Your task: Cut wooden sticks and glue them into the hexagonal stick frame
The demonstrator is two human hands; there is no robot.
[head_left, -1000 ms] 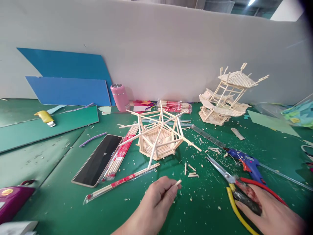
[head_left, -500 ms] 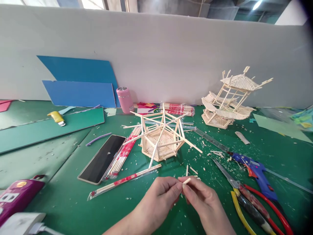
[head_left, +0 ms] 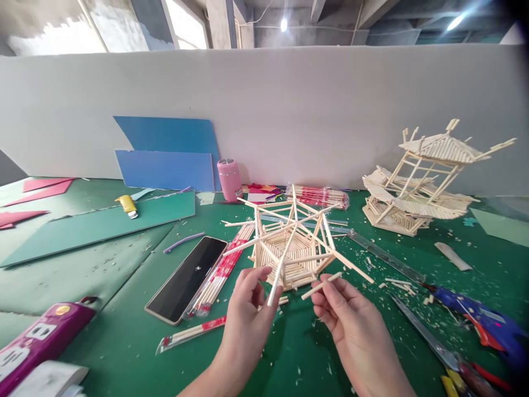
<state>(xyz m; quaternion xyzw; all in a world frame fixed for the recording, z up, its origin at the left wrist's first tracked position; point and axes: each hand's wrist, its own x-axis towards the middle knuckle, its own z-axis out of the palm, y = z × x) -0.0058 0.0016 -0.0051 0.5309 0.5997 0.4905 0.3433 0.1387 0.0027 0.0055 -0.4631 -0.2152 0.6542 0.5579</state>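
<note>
Between the thumb and fingers of my right hand [head_left: 351, 314] is a short wooden stick [head_left: 321, 286], tilted up to the right. My left hand [head_left: 250, 311] has its fingers apart beside the front of a stick frame model [head_left: 291, 251]. One of the model's roof sticks points towards me between that thumb and forefinger; whether they touch it I cannot tell. The model has a many-sided base of stacked sticks, with posts and sticks crossing at the top. Below it, partly behind my left hand, lies a packet of sticks [head_left: 194, 334].
Left of the model are a phone [head_left: 185, 278], another stick packet [head_left: 225, 264] and a purple power strip [head_left: 49, 342]. Scissors [head_left: 430, 331] and a blue glue gun [head_left: 479, 314] lie right. Behind stand a pink flask [head_left: 230, 179] and a stick pavilion [head_left: 430, 176].
My hands have come apart and moved forward to the model. The short stick stays in my right hand, while my left hand has gone to the model's front. The view has tilted up.
</note>
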